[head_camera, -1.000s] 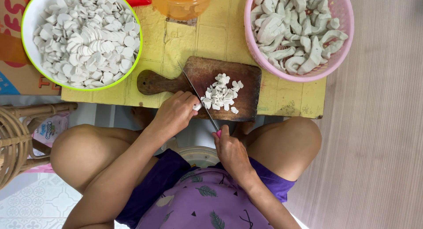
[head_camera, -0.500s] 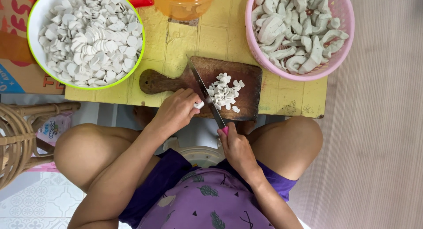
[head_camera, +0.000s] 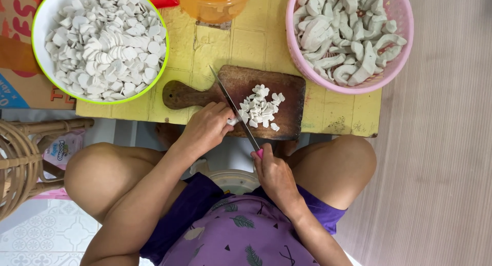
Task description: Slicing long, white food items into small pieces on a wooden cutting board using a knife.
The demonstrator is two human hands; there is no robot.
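Observation:
A dark wooden cutting board lies on a low yellow table. A small heap of white sliced pieces sits on the board. My right hand grips the pink handle of a knife, whose blade runs across the board beside the heap. My left hand rests at the board's near edge, fingers curled on a white piece against the blade.
A white bowl with a green rim full of white slices stands at the left. A pink basket of uncut white pieces is at the right, an orange bowl at the top. A rattan chair stands left of my knees.
The knife has swung slightly, its tip moving left and its handle lower. My left hand has slid along the board edge towards the heap.

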